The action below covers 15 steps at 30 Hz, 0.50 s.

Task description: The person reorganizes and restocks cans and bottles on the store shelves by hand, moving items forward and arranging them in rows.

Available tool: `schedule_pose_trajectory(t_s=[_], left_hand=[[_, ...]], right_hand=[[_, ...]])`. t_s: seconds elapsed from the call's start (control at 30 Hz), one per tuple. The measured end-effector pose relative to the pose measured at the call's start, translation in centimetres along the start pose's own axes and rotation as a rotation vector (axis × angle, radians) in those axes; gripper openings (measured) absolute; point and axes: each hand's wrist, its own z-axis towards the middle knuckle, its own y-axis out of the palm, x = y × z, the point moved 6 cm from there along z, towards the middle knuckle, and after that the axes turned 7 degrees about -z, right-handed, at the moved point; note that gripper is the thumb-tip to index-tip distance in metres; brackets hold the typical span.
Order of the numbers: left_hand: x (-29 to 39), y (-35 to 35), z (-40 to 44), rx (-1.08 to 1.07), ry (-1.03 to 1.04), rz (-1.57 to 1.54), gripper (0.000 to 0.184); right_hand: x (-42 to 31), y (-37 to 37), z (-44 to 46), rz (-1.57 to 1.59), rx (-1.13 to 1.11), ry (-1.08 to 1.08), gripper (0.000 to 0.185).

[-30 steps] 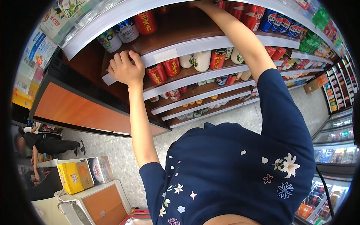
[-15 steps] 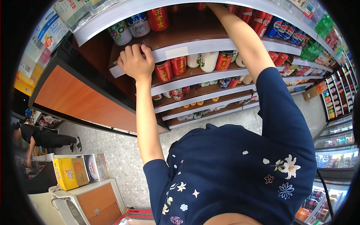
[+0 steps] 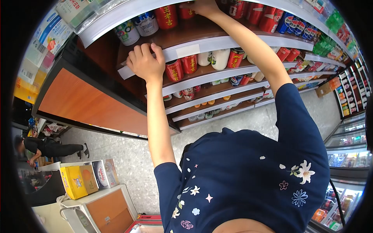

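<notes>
My left hand (image 3: 148,64) is curled over the white front edge of the shelf (image 3: 182,49), near its left end. My right hand (image 3: 203,7) reaches into the upper shelf, its fingers closed at the top of a red drink can (image 3: 187,13); the upper fingers are partly cut off by the frame. Left of that can stand another red can (image 3: 166,17), a blue-and-white can (image 3: 146,25) and a white-green can (image 3: 127,33). To the right of my right hand are more red cans (image 3: 271,19) and blue Pepsi cans (image 3: 289,24).
Lower shelves hold red cans (image 3: 189,64), white bottles (image 3: 220,59) and other drinks. A wooden side panel (image 3: 89,105) borders the shelves at left. Cartons (image 3: 74,181) stand on a counter at lower left. Another person in black (image 3: 50,147) is at far left; glass coolers (image 3: 345,155) are at right.
My right hand has moved left and forward on the upper shelf, and a red can now shows at its fingers. My left hand keeps its hold on the shelf edge. The view has shifted slightly.
</notes>
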Motion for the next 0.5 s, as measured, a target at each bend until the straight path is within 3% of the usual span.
schedule_pose_trajectory(t_s=[0.3,0.33,0.43,0.5], left_hand=[[-0.2,0.1,-0.2,0.051,0.04,0.02,0.016],[-0.3,0.1,-0.4,-0.073,-0.016,0.012,0.011],[-0.5,-2.0,-0.9,0.145,0.102,-0.275,0.012],[-0.4,-4.7,-4.2,0.198,0.041,-0.261,0.014]], right_hand=[[1.7,0.8,-0.3,-0.021,0.019,0.019,0.042],[1.8,0.9,-0.4,-0.029,0.023,0.022,0.043],[2.0,0.8,-1.0,-0.025,0.03,0.022,0.043],[1.5,0.1,-1.8,-0.014,0.044,0.011,0.043]])
